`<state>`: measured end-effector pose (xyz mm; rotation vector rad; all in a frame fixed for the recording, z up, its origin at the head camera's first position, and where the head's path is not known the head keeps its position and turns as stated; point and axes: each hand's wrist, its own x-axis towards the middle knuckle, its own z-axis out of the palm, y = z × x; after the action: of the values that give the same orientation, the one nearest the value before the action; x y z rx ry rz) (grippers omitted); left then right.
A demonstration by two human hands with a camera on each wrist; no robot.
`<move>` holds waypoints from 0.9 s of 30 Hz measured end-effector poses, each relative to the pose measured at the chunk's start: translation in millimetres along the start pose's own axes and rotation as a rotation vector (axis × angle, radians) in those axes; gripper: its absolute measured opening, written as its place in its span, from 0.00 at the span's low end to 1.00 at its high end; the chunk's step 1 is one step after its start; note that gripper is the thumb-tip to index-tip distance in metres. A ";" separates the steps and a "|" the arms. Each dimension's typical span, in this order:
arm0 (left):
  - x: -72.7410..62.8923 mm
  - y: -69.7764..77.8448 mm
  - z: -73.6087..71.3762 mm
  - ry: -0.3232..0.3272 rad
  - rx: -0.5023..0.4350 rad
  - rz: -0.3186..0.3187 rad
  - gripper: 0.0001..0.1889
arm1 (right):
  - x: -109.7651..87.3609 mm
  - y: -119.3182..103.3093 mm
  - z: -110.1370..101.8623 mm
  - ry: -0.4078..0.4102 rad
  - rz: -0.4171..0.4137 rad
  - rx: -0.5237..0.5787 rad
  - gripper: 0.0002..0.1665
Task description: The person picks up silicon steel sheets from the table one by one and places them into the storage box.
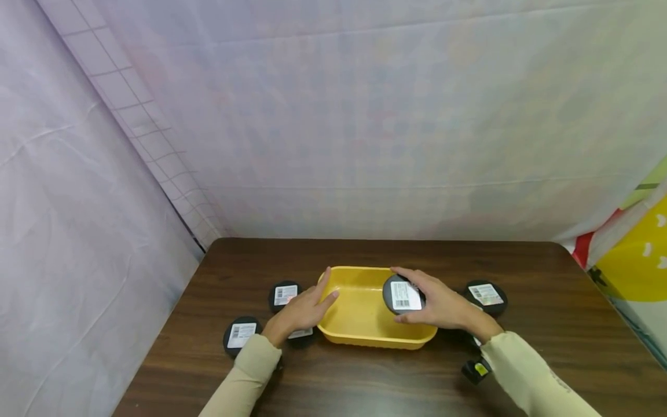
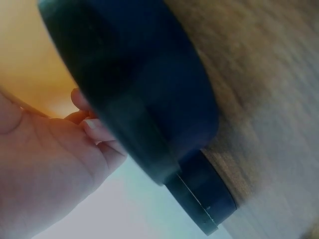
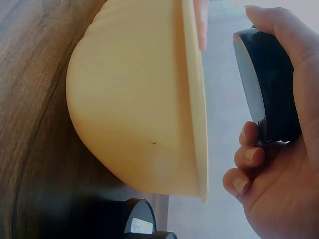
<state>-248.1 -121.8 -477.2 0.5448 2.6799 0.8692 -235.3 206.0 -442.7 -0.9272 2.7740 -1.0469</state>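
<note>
A yellow plastic tub (image 1: 359, 307) stands on the table, its outer side filling much of the right wrist view. Above its right part, my right hand (image 1: 445, 301) grips a round black container (image 1: 403, 295) by its edge, thumb on one side and fingers on the other. The container's labelled face is up in the head view. At the tub's left rim rests my left hand (image 1: 302, 310), fingers and thumb extended. Partly hidden under that hand is another round black container (image 1: 301, 337), and a dark round container (image 2: 144, 74) looms close in the left wrist view.
More labelled black containers lie left of the tub, one at the back (image 1: 285, 294) and one nearer (image 1: 242, 335). Right of it are another black container (image 1: 486, 295) and a small black object with a yellow-green patch (image 1: 476, 369). White cloth (image 1: 365, 145) hangs behind the wooden table (image 1: 365, 382).
</note>
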 end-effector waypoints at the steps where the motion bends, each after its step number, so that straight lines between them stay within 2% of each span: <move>1: 0.0 0.2 -0.3 0.001 -0.002 0.000 0.37 | 0.6 -0.2 0.6 -0.003 -0.004 -0.002 0.59; 10: -0.9 2.1 -1.5 0.000 -0.008 0.004 0.38 | 5.6 3.0 8.8 0.000 -0.072 -0.030 0.59; 18: -0.1 0.7 -0.9 -0.001 -0.006 0.005 0.38 | 8.3 -0.5 11.3 -0.044 -0.048 -0.065 0.58; 27: -0.4 0.8 -0.8 0.000 -0.003 -0.001 0.37 | 10.5 2.7 16.3 -0.039 -0.041 -0.105 0.59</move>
<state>-247.8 -121.8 -476.0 0.5425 2.6781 0.8721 -241.5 192.3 -455.1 -1.0094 2.8128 -0.8862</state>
